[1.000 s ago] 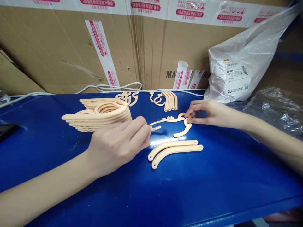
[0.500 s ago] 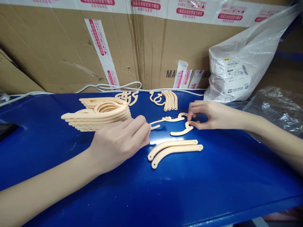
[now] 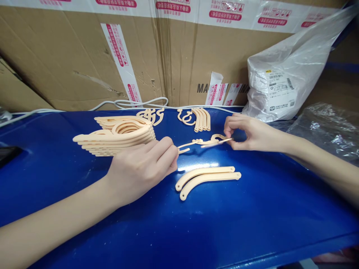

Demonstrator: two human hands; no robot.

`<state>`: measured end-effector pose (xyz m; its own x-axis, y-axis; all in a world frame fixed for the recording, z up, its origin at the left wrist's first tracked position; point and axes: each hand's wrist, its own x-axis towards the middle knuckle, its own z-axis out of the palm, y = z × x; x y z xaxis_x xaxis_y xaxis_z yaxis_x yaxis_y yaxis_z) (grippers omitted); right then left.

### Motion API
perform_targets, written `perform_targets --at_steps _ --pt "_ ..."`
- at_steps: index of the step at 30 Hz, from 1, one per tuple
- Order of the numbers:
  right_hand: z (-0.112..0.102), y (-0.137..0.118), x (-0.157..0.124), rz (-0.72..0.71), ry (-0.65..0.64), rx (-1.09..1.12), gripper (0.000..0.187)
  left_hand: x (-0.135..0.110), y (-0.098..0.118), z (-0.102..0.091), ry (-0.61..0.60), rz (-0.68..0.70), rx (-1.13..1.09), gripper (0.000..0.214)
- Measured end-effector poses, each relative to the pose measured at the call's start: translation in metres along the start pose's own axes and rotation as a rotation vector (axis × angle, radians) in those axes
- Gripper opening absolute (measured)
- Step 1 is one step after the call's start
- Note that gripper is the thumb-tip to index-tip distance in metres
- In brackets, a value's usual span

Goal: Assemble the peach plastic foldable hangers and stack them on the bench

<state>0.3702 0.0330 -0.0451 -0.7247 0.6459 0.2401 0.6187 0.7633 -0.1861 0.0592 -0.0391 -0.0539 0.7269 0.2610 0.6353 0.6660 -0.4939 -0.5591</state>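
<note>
My left hand (image 3: 141, 170) is closed, pinching the near end of a thin peach plastic hanger piece (image 3: 196, 142) that lies across the blue table (image 3: 252, 216). My right hand (image 3: 246, 132) is closed on a small curved hook piece (image 3: 215, 142), held just above the far end of the hanger piece. Two curved peach arm pieces (image 3: 207, 177) lie side by side on the table just in front of both hands.
A stack of assembled peach hangers (image 3: 117, 136) sits at the left. Loose hook pieces (image 3: 153, 114) and a row of arm pieces (image 3: 200, 118) lie at the back. Cardboard boxes (image 3: 84, 52), a white cable (image 3: 140, 102) and plastic bags (image 3: 283, 71) border the table.
My right hand has picked the curved hook piece off the table and lifted it up to the far end of the hanger piece. My left hand has stayed put.
</note>
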Motion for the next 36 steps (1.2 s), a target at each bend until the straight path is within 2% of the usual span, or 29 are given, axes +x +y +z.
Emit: perform_targets --at_steps 4,7,11,15,25,36 --pt "0.001 0.003 0.001 -0.001 0.05 -0.03 0.006 -0.001 0.0 0.0 -0.015 -0.005 -0.005 0.019" --pt "0.0 0.001 0.001 0.025 0.037 0.09 0.014 -0.002 0.0 0.0 -0.021 -0.017 -0.012 0.018" --pt "-0.003 -0.005 0.002 0.151 0.051 0.318 0.029 -0.003 -0.001 0.0 0.001 -0.059 0.003 0.012" --pt "-0.002 -0.006 0.001 0.257 -0.001 0.408 0.033 -0.004 -0.001 0.001 0.032 -0.104 0.014 0.008" --pt "0.015 0.007 0.002 0.132 0.073 0.192 0.031 -0.007 0.0 0.002 -0.021 -0.103 -0.022 0.007" --pt "0.019 0.005 0.002 0.119 0.079 0.278 0.028 -0.008 0.001 0.003 -0.042 -0.091 -0.035 0.007"
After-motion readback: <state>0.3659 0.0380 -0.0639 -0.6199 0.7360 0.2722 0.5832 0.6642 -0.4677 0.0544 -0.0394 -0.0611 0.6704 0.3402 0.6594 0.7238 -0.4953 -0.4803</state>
